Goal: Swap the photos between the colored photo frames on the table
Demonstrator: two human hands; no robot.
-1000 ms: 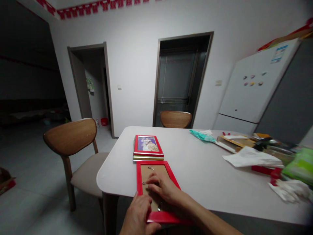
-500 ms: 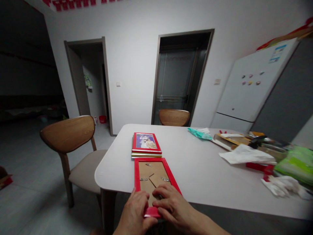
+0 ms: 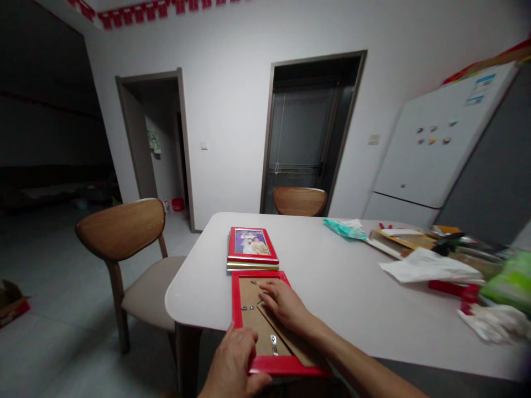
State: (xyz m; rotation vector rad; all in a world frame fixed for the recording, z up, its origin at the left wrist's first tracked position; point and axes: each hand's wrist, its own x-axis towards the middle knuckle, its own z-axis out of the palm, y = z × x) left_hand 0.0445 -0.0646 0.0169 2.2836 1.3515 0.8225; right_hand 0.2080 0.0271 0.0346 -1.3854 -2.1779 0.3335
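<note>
A red picture frame (image 3: 237, 296) lies face down at the near edge of the white table (image 3: 340, 287), its brown backing board and small metal clips showing. My left hand (image 3: 234, 362) grips the frame's near left corner, thumb on top of the red edge. My right hand (image 3: 284, 304) rests flat on the backing board near its far end, fingers stretched toward a clip. Just beyond lies a stack of frames (image 3: 251, 249) with a red-framed photo on top.
A wooden chair (image 3: 124, 243) stands at the table's left, another chair (image 3: 299, 200) at the far side. Papers, a teal bag (image 3: 342, 228), white tissue (image 3: 427, 265) and green packets (image 3: 510, 279) clutter the right part. A white fridge (image 3: 435, 149) stands at the right.
My right hand has slid from the frame's near edge up to the far part of the backing board. My left hand has stayed on the near left corner.
</note>
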